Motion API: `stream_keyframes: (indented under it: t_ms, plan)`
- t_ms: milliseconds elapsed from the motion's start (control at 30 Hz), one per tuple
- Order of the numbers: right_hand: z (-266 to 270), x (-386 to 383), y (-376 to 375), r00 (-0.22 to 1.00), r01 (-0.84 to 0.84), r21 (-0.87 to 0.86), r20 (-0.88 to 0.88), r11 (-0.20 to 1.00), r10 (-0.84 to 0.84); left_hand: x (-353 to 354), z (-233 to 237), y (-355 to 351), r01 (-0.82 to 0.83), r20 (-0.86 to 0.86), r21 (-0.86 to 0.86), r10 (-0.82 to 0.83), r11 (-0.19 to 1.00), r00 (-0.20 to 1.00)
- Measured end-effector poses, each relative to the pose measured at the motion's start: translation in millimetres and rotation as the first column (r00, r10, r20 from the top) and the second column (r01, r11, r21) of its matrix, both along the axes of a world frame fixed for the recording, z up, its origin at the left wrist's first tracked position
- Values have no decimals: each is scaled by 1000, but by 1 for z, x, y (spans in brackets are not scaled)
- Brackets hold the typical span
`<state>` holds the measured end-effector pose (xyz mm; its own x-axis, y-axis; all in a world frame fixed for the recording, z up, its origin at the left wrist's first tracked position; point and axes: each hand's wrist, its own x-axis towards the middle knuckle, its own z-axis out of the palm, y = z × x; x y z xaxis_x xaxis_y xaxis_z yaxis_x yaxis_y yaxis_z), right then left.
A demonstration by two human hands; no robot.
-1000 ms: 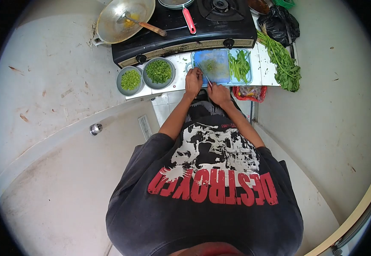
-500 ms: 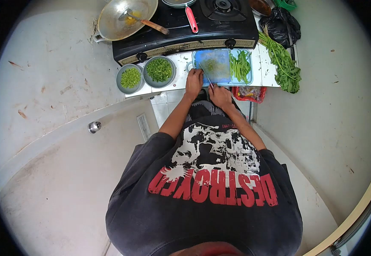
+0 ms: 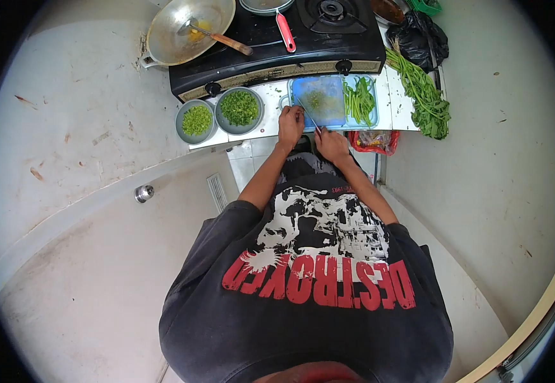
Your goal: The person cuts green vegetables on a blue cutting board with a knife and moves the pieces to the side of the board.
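Observation:
A blue cutting board [image 3: 328,96] lies on a light blue tray [image 3: 372,83], with small green bits on it. My right hand [image 3: 333,146] is wrapped round the handle of a knife [image 3: 308,115], whose blade points up and left over the board. At the board's left front edge, my left hand [image 3: 291,123] has its fingers bent together near the blade; what they hold is too small to make out. Cut green stems and leaves [image 3: 359,101] lie on the tray's right part. Two grey bowls to the left hold pale green pieces [image 3: 196,120] and darker chopped greens [image 3: 239,108].
Behind the board stands a black stove [image 3: 271,67], with a wok [image 3: 162,38] holding a wooden-handled ladle and a red-handled pan [image 3: 286,32]. Leafy greens [image 3: 421,89] and a black plastic bag [image 3: 418,41] are at the right. A red basket [image 3: 386,148] sits below the counter.
The whole view has shifted slightly. Both hands stay in nearly the same place, with the knife blade at nearly the same angle over the board.

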<state>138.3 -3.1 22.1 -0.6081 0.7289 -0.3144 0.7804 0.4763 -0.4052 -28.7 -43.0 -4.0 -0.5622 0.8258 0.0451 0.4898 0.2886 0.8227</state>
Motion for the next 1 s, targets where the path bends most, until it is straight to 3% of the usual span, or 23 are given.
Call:
stream_keyframes:
  t_ms: [500,1000]
  plan:
    - [1,-13,2,999,29,-6,-18,1000,-29,-4,0,4,62,-106,-1,-61,998,992]
    - [2,0,-2,999,33,-1,-7,999,-33,-2,4,5,34,-5,-9,-34,999,999]
